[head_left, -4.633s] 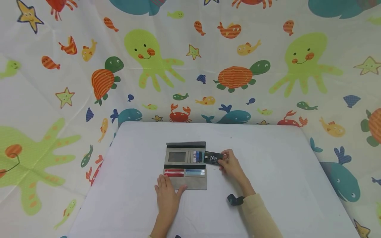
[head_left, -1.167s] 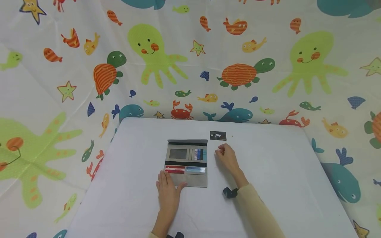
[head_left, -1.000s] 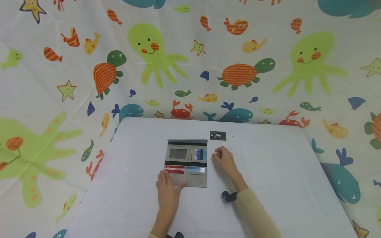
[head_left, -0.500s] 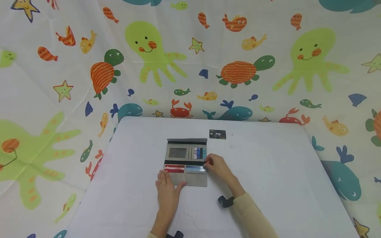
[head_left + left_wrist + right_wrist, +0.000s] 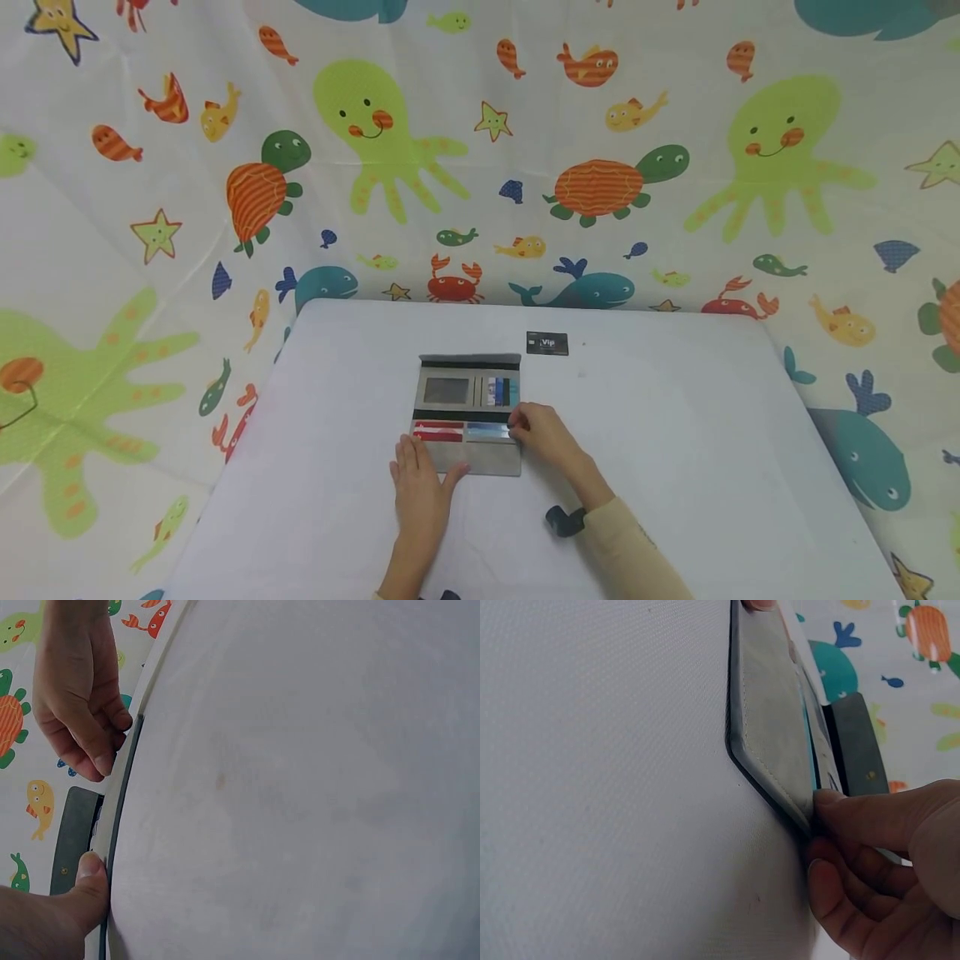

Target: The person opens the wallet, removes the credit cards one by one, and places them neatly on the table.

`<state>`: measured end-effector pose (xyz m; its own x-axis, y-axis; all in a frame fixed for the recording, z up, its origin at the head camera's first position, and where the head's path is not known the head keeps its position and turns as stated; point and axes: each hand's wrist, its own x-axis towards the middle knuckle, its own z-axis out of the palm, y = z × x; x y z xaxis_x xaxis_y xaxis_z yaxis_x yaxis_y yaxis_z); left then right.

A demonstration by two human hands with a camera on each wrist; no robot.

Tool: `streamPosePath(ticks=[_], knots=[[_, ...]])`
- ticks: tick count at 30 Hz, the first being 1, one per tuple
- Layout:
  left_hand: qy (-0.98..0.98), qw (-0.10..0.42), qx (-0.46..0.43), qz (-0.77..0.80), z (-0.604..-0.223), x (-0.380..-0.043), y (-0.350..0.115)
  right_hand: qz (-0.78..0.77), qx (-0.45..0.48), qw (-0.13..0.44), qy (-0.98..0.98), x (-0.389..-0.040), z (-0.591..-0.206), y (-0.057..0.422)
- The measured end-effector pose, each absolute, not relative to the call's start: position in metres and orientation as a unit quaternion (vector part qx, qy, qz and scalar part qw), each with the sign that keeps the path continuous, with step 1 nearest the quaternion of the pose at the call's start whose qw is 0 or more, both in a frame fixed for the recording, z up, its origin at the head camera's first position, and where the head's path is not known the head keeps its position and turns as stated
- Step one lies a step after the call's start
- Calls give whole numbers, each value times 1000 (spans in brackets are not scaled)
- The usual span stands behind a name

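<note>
An unfolded grey wallet (image 5: 487, 458) lies on the white table. My left hand (image 5: 420, 492) rests on its near left corner with straight fingers, and the thumb lies along the near edge. At the wallet's right edge, my right hand (image 5: 547, 433) pinches the end of a blue card (image 5: 486, 431) in the lower slot. In the right wrist view, its thumb and curled fingers meet at the corner of the wallet (image 5: 776, 712); the fingertips are partly hidden. A red card (image 5: 438, 432) sits in the slot to the left. More bluish cards (image 5: 501, 391) fill the upper slot.
A black "Vip" card (image 5: 547, 342) lies flat on the table (image 5: 675, 417), beyond the wallet to the right. Behind the table hangs a curtain (image 5: 442, 108) printed with sea animals. Both wrists wear small dark cameras.
The black card has gone from my right hand, beside the wallet's upper slot, to the table behind. My right hand has come toward me and left, onto the blue card. The left hand stays put.
</note>
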<state>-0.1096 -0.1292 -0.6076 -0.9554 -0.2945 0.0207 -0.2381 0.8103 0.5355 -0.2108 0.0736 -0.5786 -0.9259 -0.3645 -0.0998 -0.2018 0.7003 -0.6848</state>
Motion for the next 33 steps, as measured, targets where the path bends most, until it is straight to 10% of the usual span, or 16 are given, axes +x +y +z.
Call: streamPosePath(ticks=[33], knots=[[-951,32,148,-270,-606,-110,-129,-304,-164,102,933,-208,-572,65]])
